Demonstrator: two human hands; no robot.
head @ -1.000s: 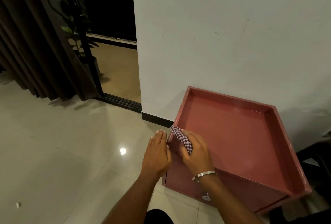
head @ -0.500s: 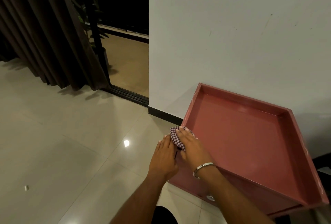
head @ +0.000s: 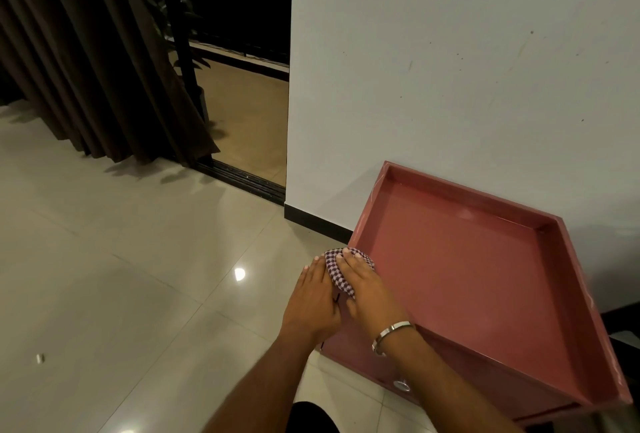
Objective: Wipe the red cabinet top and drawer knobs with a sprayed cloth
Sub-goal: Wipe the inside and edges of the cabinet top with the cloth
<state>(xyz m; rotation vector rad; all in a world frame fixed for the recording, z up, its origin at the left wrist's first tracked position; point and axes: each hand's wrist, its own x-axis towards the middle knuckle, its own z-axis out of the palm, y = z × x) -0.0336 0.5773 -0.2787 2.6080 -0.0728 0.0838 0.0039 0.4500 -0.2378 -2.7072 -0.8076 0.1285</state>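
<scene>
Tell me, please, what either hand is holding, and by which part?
The right hand presses the checked cloth on the cabinet's left rim, fingers over its top; the left hand holds nothing.

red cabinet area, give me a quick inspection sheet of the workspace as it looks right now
surface: red cabinet, bare recessed top with raised rim, against the white wall.
job's things: checkered cloth on the cabinet's left rim; one drawer knob visible on the front.
clutter: small white scrap on the tiled floor.
hands: right hand presses flat on the cloth, bracelet at the wrist; left hand lies flat beside it at the cabinet's left edge.
cables: nothing seen.
surroundings: brown curtain, dark doorway, plant behind it.
</scene>
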